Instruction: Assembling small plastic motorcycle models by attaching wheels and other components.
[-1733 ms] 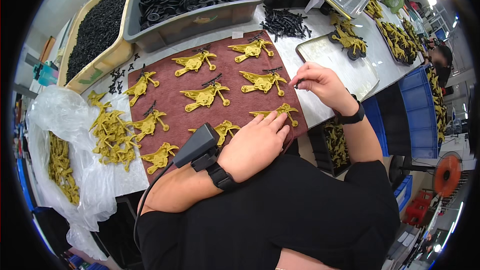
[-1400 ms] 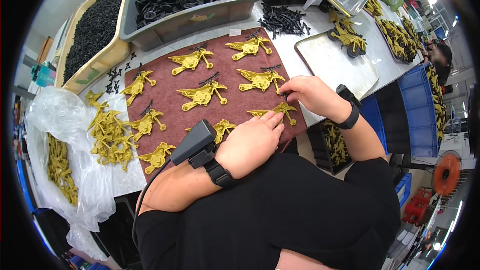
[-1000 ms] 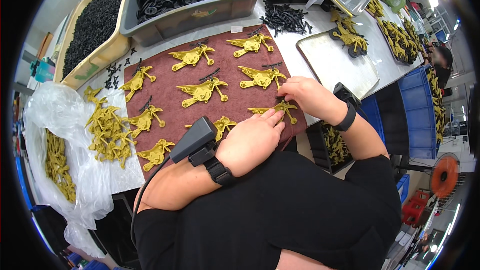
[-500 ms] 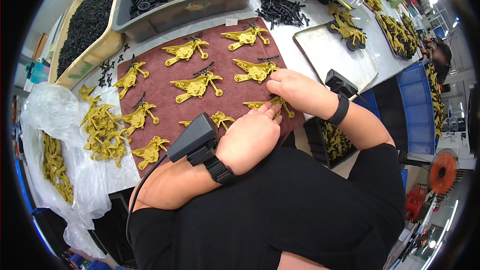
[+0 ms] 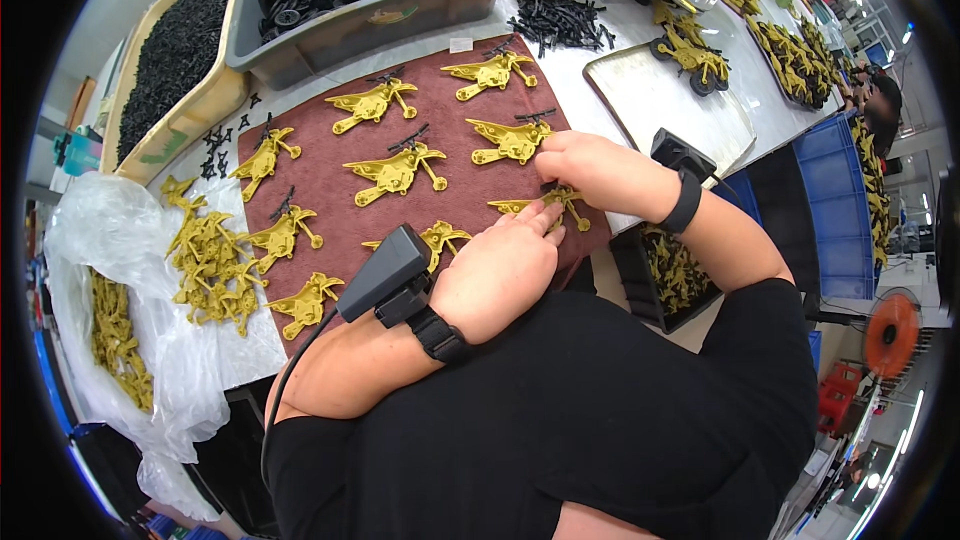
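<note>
On the maroon cloth (image 5: 330, 165), a yellow plastic toy frame (image 5: 574, 210) lies at the near right edge, partly covered by my hands. The fingers of my left hand (image 5: 503, 268) press on it and hold it down; the thumb is hidden. My right hand (image 5: 597, 176) is closed in a pinch at its upper end, over a small black plastic piece (image 5: 548, 186) that is mostly covered. Similar yellow frames, such as one in the middle (image 5: 395, 175) and one just beyond my right fingers (image 5: 510, 140), lie in rows, many with a black piece at the top.
Behind the cloth stand a grey bin of black wheels (image 5: 385, 15) and a cream bin of small black parts (image 5: 140, 160). Loose yellow frames (image 5: 215, 265) pile up at left beside a plastic bag (image 5: 185, 380). A metal tray (image 5: 660, 90) holding a wheeled yellow assembly (image 5: 690, 52) lies at right.
The view has shifted slightly. Both hands stay at the same yellow frame, with my right fingers moved only a little.
</note>
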Demonstrator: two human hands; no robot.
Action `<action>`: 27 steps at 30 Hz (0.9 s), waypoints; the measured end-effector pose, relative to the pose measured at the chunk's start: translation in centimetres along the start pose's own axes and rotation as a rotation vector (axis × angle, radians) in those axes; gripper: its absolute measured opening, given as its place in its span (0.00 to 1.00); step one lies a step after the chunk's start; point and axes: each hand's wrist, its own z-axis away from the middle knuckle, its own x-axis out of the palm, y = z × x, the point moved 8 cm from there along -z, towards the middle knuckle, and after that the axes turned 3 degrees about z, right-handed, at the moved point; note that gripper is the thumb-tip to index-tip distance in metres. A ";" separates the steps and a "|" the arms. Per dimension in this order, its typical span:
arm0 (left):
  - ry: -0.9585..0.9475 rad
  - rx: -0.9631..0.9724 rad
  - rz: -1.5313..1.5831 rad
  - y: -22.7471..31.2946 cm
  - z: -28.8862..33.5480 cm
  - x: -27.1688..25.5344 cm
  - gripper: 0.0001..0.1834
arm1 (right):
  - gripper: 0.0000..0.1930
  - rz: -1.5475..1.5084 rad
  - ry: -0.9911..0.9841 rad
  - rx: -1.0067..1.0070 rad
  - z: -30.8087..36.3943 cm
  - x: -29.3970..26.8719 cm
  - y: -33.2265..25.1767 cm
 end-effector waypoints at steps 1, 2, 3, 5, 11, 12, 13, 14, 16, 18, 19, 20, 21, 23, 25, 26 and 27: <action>0.009 0.010 -0.004 0.0 0.1 0.4 0.18 | 0.07 -0.124 -0.026 0.087 0.4 0.3 1.2; 0.018 0.019 -0.008 0.0 0.2 0.6 0.19 | 0.08 -0.248 -0.053 0.174 0.7 0.7 2.3; 0.020 0.019 -0.011 -0.2 0.2 0.7 0.19 | 0.08 -0.246 -0.051 0.172 0.8 0.5 2.4; 0.014 0.030 -0.013 -0.1 0.2 1.0 0.20 | 0.09 -0.168 0.112 0.178 1.1 -0.8 2.6; -0.028 0.019 -0.019 0.0 0.2 0.5 0.20 | 0.12 -0.221 0.049 0.118 0.7 0.3 1.7; -0.027 0.021 -0.019 0.0 0.2 0.6 0.20 | 0.12 -0.219 0.049 0.119 0.7 0.2 1.7; -0.003 0.024 -0.005 0.0 0.2 0.5 0.20 | 0.11 -0.239 0.034 0.137 0.7 0.4 1.8; 0.021 0.028 0.009 0.0 0.3 0.5 0.20 | 0.10 -0.260 0.018 0.156 0.6 0.6 1.8; 0.016 0.024 0.015 0.1 0.3 0.3 0.20 | 0.07 -0.197 0.006 0.143 0.4 0.4 1.4; 0.011 0.020 0.021 0.1 0.3 0.4 0.20 | 0.05 -0.136 -0.007 0.131 0.2 0.3 0.9; 0.020 0.020 0.020 0.1 0.3 0.4 0.20 | 0.03 -0.063 0.014 0.091 0.1 0.1 0.4; 0.029 0.021 0.019 0.1 0.3 0.3 0.20 | 0.02 0.010 0.034 0.052 0.0 0.0 -0.1; 0.029 0.020 0.022 0.1 0.3 0.3 0.20 | 0.02 0.009 0.031 0.051 -0.1 0.1 0.0; 0.012 0.011 -0.005 0.1 0.2 0.4 0.20 | 0.04 0.036 0.036 0.034 -0.1 0.5 -0.1; 0.024 0.007 -0.009 0.0 0.2 0.3 0.20 | 0.04 0.065 0.039 -0.011 -0.2 0.6 -0.4; 0.036 0.004 -0.016 0.0 0.2 0.1 0.19 | 0.04 0.097 0.046 -0.056 -0.2 0.6 -0.8; 0.035 0.005 -0.013 0.1 0.1 0.0 0.19 | 0.04 0.095 0.043 -0.054 -0.3 0.7 -0.8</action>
